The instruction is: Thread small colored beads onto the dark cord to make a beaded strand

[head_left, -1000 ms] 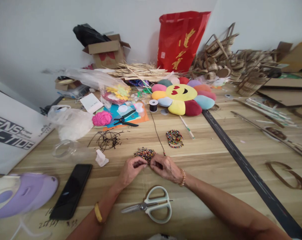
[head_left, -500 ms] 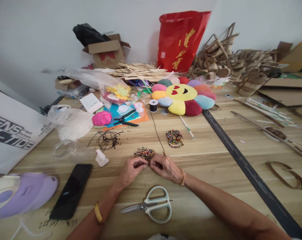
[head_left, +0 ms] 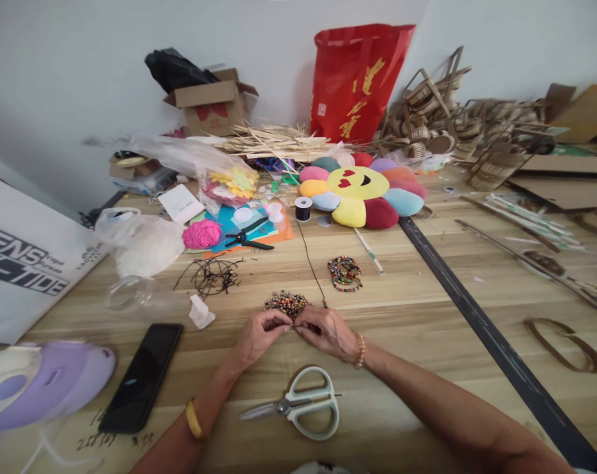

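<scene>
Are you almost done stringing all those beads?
Partly. A coil of strung beads already lies finished. Right now the left hand and right hand pinch the black cord beside the loose bead pile. That pile looks big, so plenty seems left.

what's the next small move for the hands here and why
Probably slide a bead from the bead pile onto the black cord: the left hand and right hand seem to pinch its end right beside the pile, fingertips nearly touching.

Two scissors (head_left: 303, 403) (head_left: 249, 238); two bead heaps (head_left: 287, 303) (head_left: 345, 273); one phone (head_left: 141, 376); one thread spool (head_left: 303, 208); one flower cushion (head_left: 362, 194).
</scene>
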Demonstrator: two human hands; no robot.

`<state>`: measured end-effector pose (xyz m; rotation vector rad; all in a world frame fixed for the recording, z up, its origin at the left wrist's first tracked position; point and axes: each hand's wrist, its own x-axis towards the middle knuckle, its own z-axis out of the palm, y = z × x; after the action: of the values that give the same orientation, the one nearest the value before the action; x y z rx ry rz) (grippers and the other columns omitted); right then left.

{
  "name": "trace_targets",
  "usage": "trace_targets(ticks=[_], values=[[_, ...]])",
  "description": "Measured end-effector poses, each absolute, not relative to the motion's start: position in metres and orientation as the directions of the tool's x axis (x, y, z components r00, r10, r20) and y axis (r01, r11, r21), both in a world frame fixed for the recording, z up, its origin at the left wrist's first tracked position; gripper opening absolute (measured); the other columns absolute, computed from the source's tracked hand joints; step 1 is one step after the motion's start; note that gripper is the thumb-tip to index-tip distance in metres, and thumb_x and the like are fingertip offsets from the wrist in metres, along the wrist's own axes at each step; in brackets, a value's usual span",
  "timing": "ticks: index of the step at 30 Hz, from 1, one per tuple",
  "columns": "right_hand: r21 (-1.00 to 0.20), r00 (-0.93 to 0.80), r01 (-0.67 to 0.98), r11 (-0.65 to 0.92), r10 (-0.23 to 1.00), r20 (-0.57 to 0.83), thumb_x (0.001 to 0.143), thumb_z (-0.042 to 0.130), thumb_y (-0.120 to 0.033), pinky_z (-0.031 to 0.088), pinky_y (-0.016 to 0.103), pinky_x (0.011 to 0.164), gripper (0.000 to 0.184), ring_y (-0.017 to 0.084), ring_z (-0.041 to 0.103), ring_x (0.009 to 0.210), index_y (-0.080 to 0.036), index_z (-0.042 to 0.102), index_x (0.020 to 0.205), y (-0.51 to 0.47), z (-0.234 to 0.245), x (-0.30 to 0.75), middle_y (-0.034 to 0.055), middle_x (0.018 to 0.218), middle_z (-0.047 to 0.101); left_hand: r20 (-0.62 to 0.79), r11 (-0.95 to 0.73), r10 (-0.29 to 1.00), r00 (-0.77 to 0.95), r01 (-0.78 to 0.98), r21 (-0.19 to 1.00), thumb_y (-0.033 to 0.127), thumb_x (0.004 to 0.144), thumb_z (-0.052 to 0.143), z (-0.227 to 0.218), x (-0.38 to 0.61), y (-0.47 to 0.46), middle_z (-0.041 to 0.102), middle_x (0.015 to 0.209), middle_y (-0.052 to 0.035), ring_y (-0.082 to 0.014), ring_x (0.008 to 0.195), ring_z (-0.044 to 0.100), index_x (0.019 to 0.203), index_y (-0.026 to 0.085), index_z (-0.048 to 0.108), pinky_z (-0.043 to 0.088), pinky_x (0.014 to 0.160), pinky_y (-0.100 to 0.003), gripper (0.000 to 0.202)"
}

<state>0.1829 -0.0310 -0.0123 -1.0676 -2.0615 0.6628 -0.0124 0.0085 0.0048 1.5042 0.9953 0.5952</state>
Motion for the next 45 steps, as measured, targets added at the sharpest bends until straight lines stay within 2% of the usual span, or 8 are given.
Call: trace_targets(ticks=[24,39,45], values=[[-0.706,-0.400,0.469,0.531,0.840,0.366,0.090,0.051,-0.020,0.044,0.023,0.060,0.011,0.014,0.057,0.066,-0.017,0.060,0.084,-0.0313,-0.0072,0.1822,0.0040,0.076,0.062,-0.186,0.058,0.845,0.502,0.259,0.964,0.025,0.068,0.070,0.0068,-0.0112,0.0070,0.069,0.068,-0.0033,-0.0144,0.064,0.060,0.074,0.013,0.068,0.046,0.063,-0.024,0.014],[-0.702,-0.419,0.454,0.549,0.827,0.375,0.089,0.055,-0.021,0.044,0.023,0.061,0.010,0.015,0.059,0.067,-0.017,0.061,0.083,-0.0311,-0.0103,0.1819,0.0043,0.076,0.064,-0.140,-0.039,0.848,0.511,0.325,0.945,0.022,0.070,0.067,-0.0013,-0.0148,0.0068,0.068,0.068,-0.0033,-0.0140,0.062,0.059,0.074,0.013,0.069,0.045,0.061,-0.023,0.010],[-0.699,-0.400,0.484,0.526,0.844,0.358,0.087,0.058,-0.021,0.041,0.021,0.057,0.003,0.013,0.055,0.061,-0.018,0.060,0.086,-0.0327,-0.0103,0.1804,0.0005,0.070,0.061,-0.155,-0.016,0.852,0.499,0.321,0.947,0.021,0.069,0.068,0.0021,-0.0127,0.0068,0.068,0.067,-0.0031,-0.0136,0.061,0.059,0.074,0.012,0.069,0.045,0.060,-0.022,0.011]])
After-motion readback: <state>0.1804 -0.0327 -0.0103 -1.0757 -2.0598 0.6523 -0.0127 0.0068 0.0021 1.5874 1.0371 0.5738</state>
